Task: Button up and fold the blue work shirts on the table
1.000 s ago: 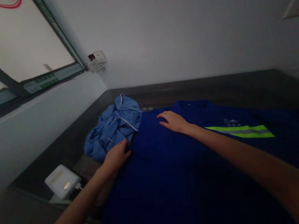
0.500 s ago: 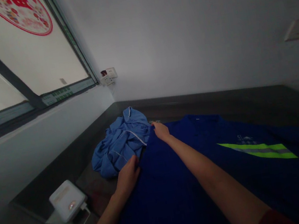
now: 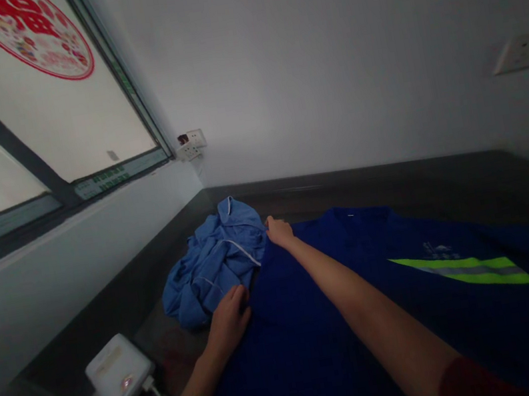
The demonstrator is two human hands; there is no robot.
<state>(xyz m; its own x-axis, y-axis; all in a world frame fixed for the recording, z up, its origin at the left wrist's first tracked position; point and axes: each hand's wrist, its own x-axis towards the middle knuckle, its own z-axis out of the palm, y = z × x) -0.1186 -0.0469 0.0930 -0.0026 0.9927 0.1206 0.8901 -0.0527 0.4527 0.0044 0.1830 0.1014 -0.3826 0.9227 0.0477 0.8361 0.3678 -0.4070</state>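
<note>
A dark blue work shirt (image 3: pixel 316 324) lies spread on the dark surface, its collar at the far side and a yellow-green reflective stripe (image 3: pixel 464 269) across the chest. My right hand (image 3: pixel 280 230) is closed on the shirt's far left corner, with the forearm reaching over the cloth. Lower down, my left hand (image 3: pixel 230 312) grips the shirt's left edge with curled fingers; the fingertips are partly hidden. Just beyond that edge sits a crumpled lighter blue garment (image 3: pixel 213 254) with white piping, close to both hands.
At the lower left, a white box-shaped device (image 3: pixel 120 374) with a plugged-in white cable stands near the surface's edge. A raised dark rim (image 3: pixel 393 176) runs along the wall. Sockets (image 3: pixel 191 141) are in the corner beside a window (image 3: pixel 54 125).
The view has tilted up slightly, so most things sit a little lower. Both hands keep their grip on the shirt's left edge, and the cloth lies almost the same.
</note>
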